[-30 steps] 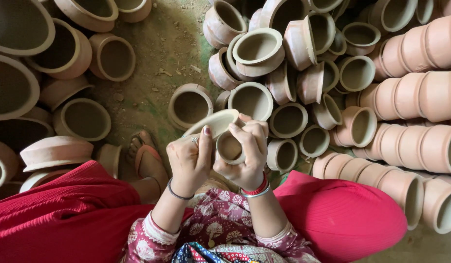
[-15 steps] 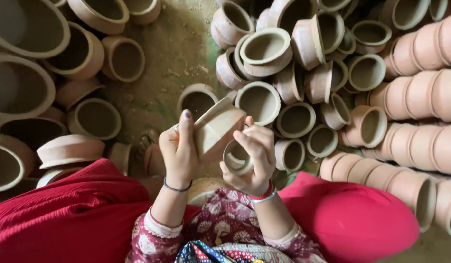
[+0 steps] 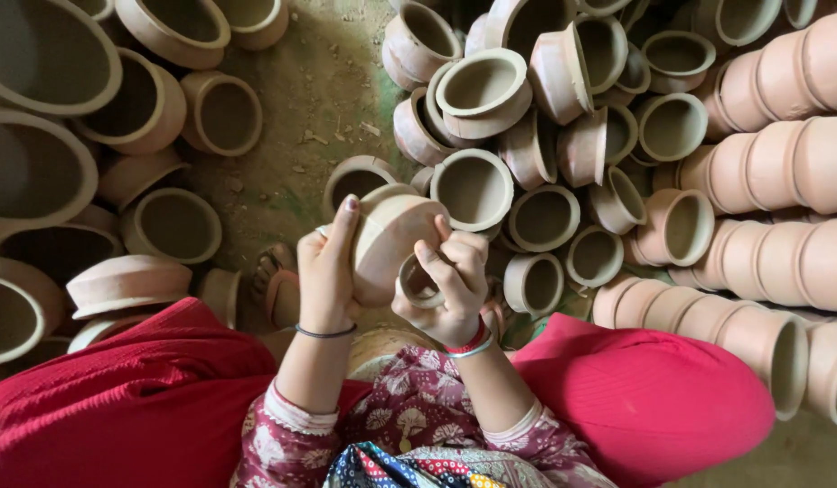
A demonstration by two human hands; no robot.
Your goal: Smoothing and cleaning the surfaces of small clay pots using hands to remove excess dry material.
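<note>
Left hand [image 3: 326, 269] gripped one pale terracotta clay bowl [image 3: 391, 239], tilted on its side with the base toward the camera; thumb up along its left wall, fingers wrapped behind. Right hand [image 3: 447, 278] was closed around a second, smaller round clay pot [image 3: 418, 282], its mouth facing the camera, fingers curled over its rim. The small pot sat just below and touching the bowl's lower right edge. Both were held above the lap, between the two red-clothed knees [image 3: 658, 398].

Wrists: one thin dark bangle [image 3: 325, 333] on the left; two on the right, one red and one silver [image 3: 468, 344].

Below the bowl: patterned maroon sleeves [image 3: 409, 411]. Left of the bowl, one sandalled foot [image 3: 276, 285] on the dirt floor [image 3: 301, 99].

Above and right of the bowl: a loose heap of small unfired clay pots [image 3: 474, 188], mouths mostly up, more than twenty, exact count not possible. Far right of the bowl: three rows of clay pots nested on their sides [image 3: 780, 163], count unclear at the frame edge. Left of the bowl: about ten larger wide clay basins [image 3: 173, 224], some cut off by the frame; one overturned lid-like dish [image 3: 125, 282] among them.
</note>
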